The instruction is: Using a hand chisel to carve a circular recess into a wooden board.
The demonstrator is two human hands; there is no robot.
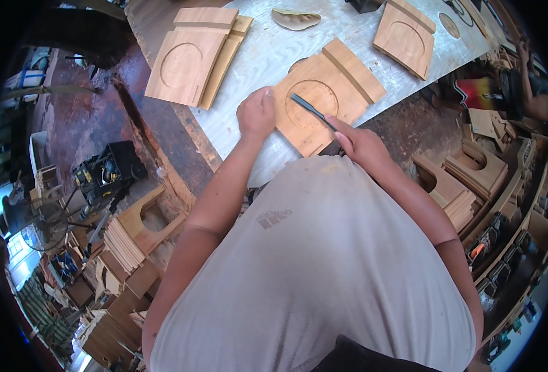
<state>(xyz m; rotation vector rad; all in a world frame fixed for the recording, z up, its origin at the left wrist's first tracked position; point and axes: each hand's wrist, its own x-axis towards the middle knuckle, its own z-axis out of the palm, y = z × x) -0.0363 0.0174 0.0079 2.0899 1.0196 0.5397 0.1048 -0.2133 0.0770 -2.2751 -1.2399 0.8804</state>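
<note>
A light-brown wooden board (295, 127) with a shallow round recess and a raised strip across its far right side lies at an angle on the pale worktop (236, 80). My left hand (256, 113) is closed at the board's left edge, thumb side up, gripping it. In my right hand (362, 144), at the board's near right edge, is a slim flat dark metal tool (311, 110), like a file or chisel. Its far end lies over the recess; its near end is hidden in my fingers. My body is close to the board's near corner.
Two stacked wooden boards (187, 59) lie at the far left of the worktop, and another recessed board (404, 40) at the far right. A curved pale piece (295, 19) is at the back. Cut wooden pieces (456, 180) are stacked right, with a black toolbox (116, 167) left.
</note>
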